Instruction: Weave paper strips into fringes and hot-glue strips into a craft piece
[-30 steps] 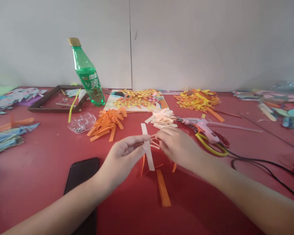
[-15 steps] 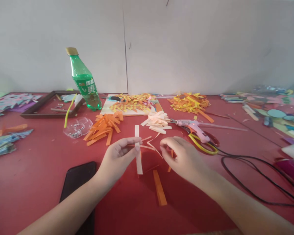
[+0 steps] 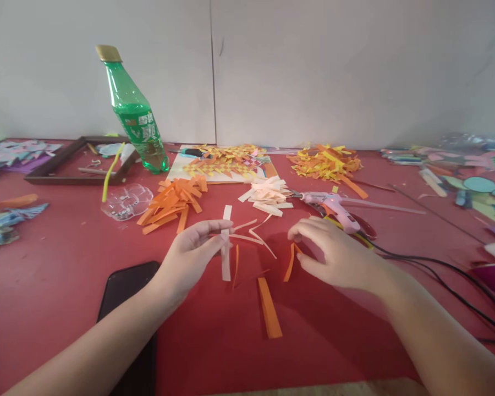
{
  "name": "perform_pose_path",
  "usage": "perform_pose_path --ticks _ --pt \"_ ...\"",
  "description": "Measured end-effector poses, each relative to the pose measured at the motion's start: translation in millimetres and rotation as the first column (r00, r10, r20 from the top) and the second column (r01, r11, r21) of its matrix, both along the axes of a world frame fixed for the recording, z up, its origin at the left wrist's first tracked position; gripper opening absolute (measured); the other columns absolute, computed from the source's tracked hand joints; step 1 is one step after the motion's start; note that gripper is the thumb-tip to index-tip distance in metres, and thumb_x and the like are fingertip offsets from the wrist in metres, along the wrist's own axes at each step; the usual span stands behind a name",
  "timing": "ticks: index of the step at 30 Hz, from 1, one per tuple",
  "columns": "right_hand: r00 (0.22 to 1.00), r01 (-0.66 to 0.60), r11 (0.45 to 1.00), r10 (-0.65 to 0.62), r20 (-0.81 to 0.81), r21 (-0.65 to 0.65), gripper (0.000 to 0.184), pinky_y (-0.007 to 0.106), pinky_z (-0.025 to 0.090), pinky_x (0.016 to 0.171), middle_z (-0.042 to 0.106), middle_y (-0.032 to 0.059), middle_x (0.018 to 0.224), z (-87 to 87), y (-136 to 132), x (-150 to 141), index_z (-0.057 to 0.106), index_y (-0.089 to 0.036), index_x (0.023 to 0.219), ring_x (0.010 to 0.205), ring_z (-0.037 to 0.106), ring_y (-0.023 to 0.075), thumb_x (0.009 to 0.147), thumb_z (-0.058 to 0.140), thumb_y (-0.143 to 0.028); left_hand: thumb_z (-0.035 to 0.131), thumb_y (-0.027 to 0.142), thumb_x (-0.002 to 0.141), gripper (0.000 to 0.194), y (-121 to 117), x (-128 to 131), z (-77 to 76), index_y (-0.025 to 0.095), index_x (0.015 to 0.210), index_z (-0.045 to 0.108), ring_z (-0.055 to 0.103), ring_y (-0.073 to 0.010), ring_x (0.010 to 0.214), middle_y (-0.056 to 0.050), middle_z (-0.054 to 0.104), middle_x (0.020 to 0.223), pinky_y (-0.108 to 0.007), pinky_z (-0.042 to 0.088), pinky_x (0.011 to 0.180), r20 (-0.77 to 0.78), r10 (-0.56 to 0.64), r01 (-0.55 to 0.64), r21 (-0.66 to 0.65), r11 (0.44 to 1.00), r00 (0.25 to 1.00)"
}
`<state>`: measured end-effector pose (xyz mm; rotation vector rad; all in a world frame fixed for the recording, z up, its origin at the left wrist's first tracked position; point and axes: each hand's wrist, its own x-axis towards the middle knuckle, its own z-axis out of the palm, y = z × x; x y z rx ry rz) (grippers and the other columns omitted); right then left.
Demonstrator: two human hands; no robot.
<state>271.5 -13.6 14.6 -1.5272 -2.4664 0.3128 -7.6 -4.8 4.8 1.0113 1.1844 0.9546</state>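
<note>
My left hand point(image 3: 196, 250) pinches a pale cream paper strip point(image 3: 226, 264) upright between thumb and fingers. Apart from it, my right hand point(image 3: 328, 250) is held over the table with its fingers curved and spread, nothing visible between them. Close to its fingertips is a small folded orange strip point(image 3: 289, 265). Thin pinkish strips point(image 3: 264, 242) lie between the two hands, and a wider orange strip point(image 3: 269, 308) is nearer to me. Beyond my hands are a pile of pale strips point(image 3: 269, 192) and a pile of orange strips point(image 3: 173, 201).
A pink glue gun point(image 3: 338, 212) and yellow-handled scissors point(image 3: 333, 221) lie beyond my right hand, with a black cord point(image 3: 429, 263) trailing right. A green bottle point(image 3: 138, 121) stands by a dark frame point(image 3: 72, 179). Beneath my left forearm is a black phone point(image 3: 126, 289).
My right hand has moved right and its fingers have spread apart. My left hand still holds the pale strip, slightly further left. The camera view has shifted a little.
</note>
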Motion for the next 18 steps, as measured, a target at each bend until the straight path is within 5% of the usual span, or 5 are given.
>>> perform_pose_path --ticks 6,10,18 --pt "1.000 0.022 0.997 -0.020 0.017 -0.078 0.025 0.035 0.051 0.077 0.068 0.0045 0.093 -10.3 5 2 0.059 -0.024 0.096 0.087 0.066 0.0213 0.075 0.053 -0.010 0.075 0.024 0.077 0.033 -4 0 0.7 0.021 0.110 0.072 0.068 -0.0162 0.089 -0.004 0.075 0.098 -0.027 0.055 0.083 -0.021 -0.121 0.122 0.052 0.991 0.992" --pt "0.972 0.097 0.990 -0.115 -0.204 -0.100 0.023 0.031 0.053 0.073 0.069 0.0029 0.090 -9.7 1 -12 0.061 -0.024 0.096 0.081 0.067 0.0182 0.079 0.051 -0.011 0.075 0.027 0.079 0.035 -7 2 -0.2 0.021 0.113 0.071 0.068 -0.0166 0.085 -0.004 0.075 0.092 -0.028 0.054 0.082 -0.030 -0.175 0.176 0.053 0.983 0.984" --pt "0.602 -0.147 0.987 0.034 -0.798 -0.069 0.013 0.029 0.053 0.060 0.060 0.0027 0.080 -8.9 -18 -40 0.053 -0.023 0.079 0.066 0.063 0.0145 0.091 0.056 -0.020 0.072 0.026 0.079 0.021 -12 6 7.8 0.018 0.098 0.076 0.070 -0.0203 0.096 -0.007 0.076 0.105 -0.031 0.055 0.089 -0.012 -0.296 0.296 0.049 0.954 0.955"
